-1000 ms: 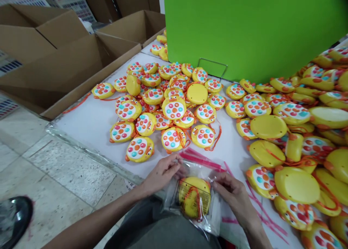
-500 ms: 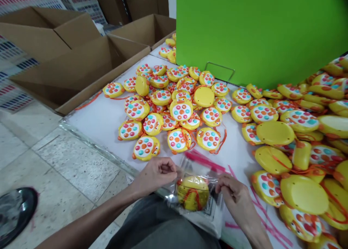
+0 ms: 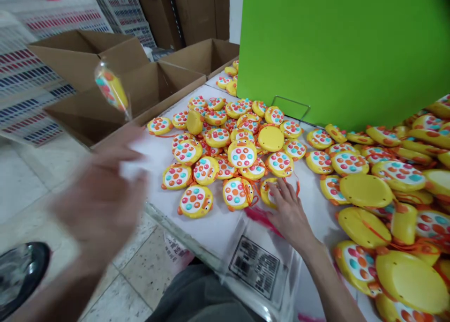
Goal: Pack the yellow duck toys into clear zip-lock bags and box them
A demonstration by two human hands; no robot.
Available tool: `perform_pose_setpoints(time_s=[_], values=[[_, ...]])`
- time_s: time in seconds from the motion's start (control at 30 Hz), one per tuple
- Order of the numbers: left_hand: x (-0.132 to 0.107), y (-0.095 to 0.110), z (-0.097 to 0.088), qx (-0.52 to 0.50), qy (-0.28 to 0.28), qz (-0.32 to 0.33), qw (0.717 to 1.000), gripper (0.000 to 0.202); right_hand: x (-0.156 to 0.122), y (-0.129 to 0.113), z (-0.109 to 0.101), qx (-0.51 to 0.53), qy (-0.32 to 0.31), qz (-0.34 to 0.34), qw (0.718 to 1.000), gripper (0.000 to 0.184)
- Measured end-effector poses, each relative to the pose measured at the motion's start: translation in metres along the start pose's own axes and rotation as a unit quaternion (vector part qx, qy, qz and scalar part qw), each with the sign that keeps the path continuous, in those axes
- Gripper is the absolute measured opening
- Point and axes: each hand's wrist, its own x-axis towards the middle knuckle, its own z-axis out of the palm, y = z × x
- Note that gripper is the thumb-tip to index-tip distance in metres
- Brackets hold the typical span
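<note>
A yellow duck-shaped toy with coloured buttons, wrapped in a clear bag (image 3: 111, 90), is in the air in front of the open cardboard box, apart from my left hand. My left hand (image 3: 101, 186) is smeared by motion, but its fingers look spread and nothing shows in them. Over at the table, my right hand (image 3: 290, 214) has its fingers closed over the edge of a duck toy (image 3: 267, 190), which lies at the front of the pile and is partly hidden by them. Below that hand lie clear plastic bags (image 3: 255, 265) with black print and a pink top strip.
Cardboard boxes (image 3: 183, 83) stand open along the table's left edge. Many loose duck toys (image 3: 242, 154) with orange cords cover the middle, and a larger heap (image 3: 365, 190) fills the right. A green board (image 3: 333, 50) rises behind; stacked white crates (image 3: 66, 22) stand far left.
The bagged toy has left my hands and flown up and left toward the box. My left hand has swung left; my right hand has moved forward onto a duck toy. The view has shifted slightly.
</note>
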Motion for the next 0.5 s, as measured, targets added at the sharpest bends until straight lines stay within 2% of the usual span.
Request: perform_pose_setpoints(time_s=[0.03, 0.07, 0.1, 0.13, 0.17, 0.2, 0.23, 0.27, 0.3, 0.33, 0.37, 0.43, 0.5], values=[[-0.017, 0.001, 0.021, -0.015, -0.067, 0.08, 0.994, 0.017, 0.005, 0.0, 0.003, 0.017, 0.003, 0.006, 1.0, 0.06], [-0.034, 0.0, 0.046, -0.027, -0.131, 0.184, 0.974, 0.014, 0.009, 0.0, 0.005, 0.038, 0.014, 0.01, 0.999, 0.06], [-0.052, -0.003, 0.072, -0.03, -0.19, 0.284, 0.94, 0.014, 0.011, 0.0, 0.004, 0.054, 0.026, 0.011, 0.998, 0.059], [-0.068, -0.006, 0.098, -0.023, -0.239, 0.357, 0.903, 0.015, 0.012, 0.0, 0.001, 0.073, 0.035, 0.018, 0.997, 0.059], [-0.082, -0.011, 0.122, -0.007, -0.267, 0.4, 0.877, 0.015, 0.01, 0.0, -0.003, 0.106, 0.041, 0.04, 0.993, 0.058], [-0.092, -0.015, 0.143, 0.016, -0.272, 0.408, 0.871, 0.015, 0.007, 0.0, -0.009, 0.163, 0.044, 0.076, 0.983, 0.057], [-0.099, -0.018, 0.159, 0.036, -0.265, 0.421, 0.867, 0.016, 0.003, 0.0, -0.015, 0.25, 0.045, 0.123, 0.959, 0.056], [-0.103, -0.02, 0.17, 0.055, -0.256, 0.429, 0.865, 0.017, -0.003, -0.001, -0.021, 0.352, 0.043, 0.173, 0.919, 0.055], [-0.104, -0.021, 0.177, 0.067, -0.248, 0.438, 0.861, 0.019, -0.01, -0.002, -0.026, 0.451, 0.04, 0.217, 0.865, 0.055], [-0.104, -0.021, 0.18, 0.075, -0.245, 0.448, 0.856, 0.021, -0.018, -0.003, -0.031, 0.531, 0.036, 0.247, 0.81, 0.056], [-0.102, -0.021, 0.18, 0.079, -0.247, 0.456, 0.852, 0.023, -0.025, -0.004, -0.034, 0.582, 0.032, 0.262, 0.769, 0.058], [-0.099, -0.019, 0.178, 0.083, -0.263, 0.461, 0.844, 0.024, -0.04, -0.006, -0.038, 0.621, 0.026, 0.288, 0.728, 0.062], [-0.098, -0.018, 0.176, 0.085, -0.272, 0.457, 0.843, 0.019, -0.054, -0.007, -0.038, 0.623, 0.032, 0.315, 0.715, 0.068]])
